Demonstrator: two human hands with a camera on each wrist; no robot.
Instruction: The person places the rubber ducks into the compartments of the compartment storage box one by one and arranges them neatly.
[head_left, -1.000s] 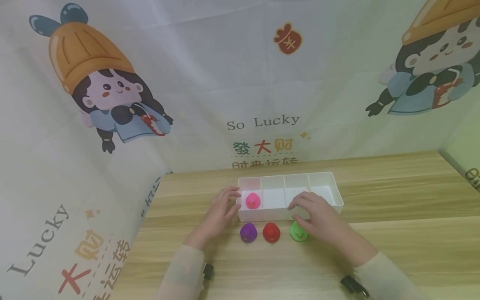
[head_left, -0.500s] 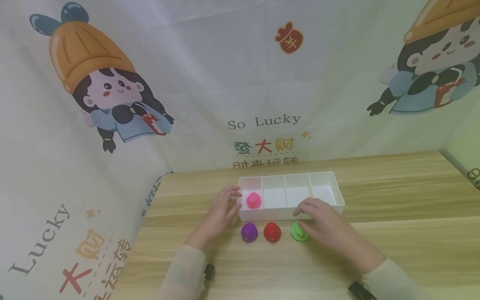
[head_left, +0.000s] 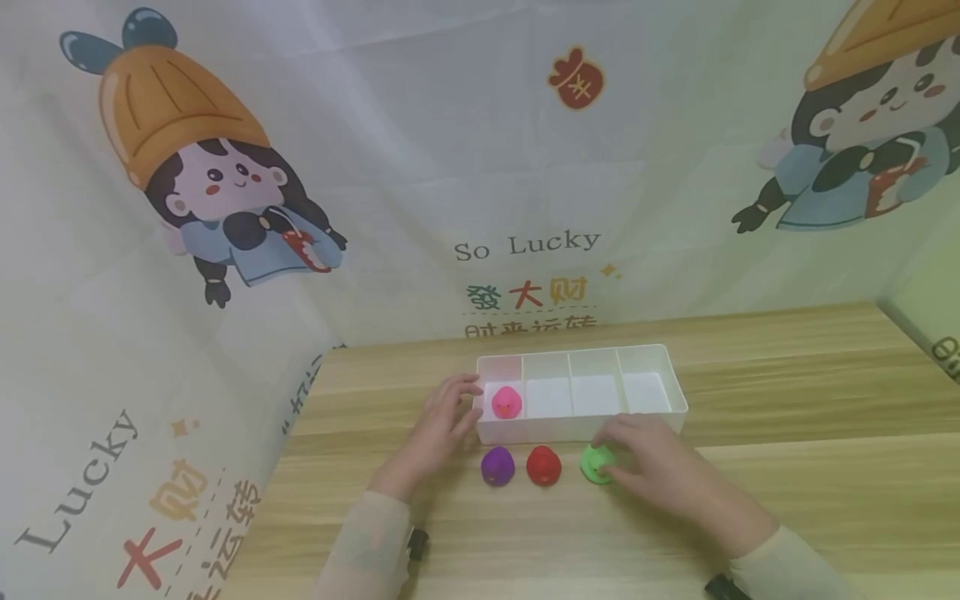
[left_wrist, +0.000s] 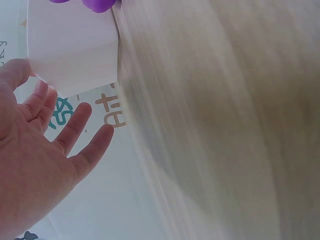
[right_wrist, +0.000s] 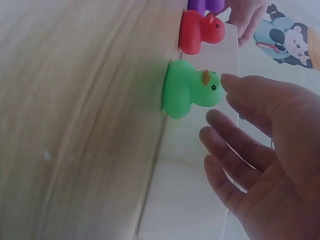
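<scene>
A green rubber duck sits on the wooden table in front of a white divided box. Over its right side hovers my right hand; in the right wrist view the thumb tip is right at the duck's head, the other fingers loosely bent and apart from it. My left hand rests its fingertips at the box's left end, fingers spread and relaxed, as the left wrist view also shows beside the box wall. Inside the leftmost compartment lies a pink duck.
A red duck and a purple duck stand in a row left of the green one, before the box. Behind the wooden table hangs a printed cloth.
My right hand has drawn back from over the box and lowered toward the green duck, its fingers now beside the duck's head. The left hand has stayed at the box's end.
</scene>
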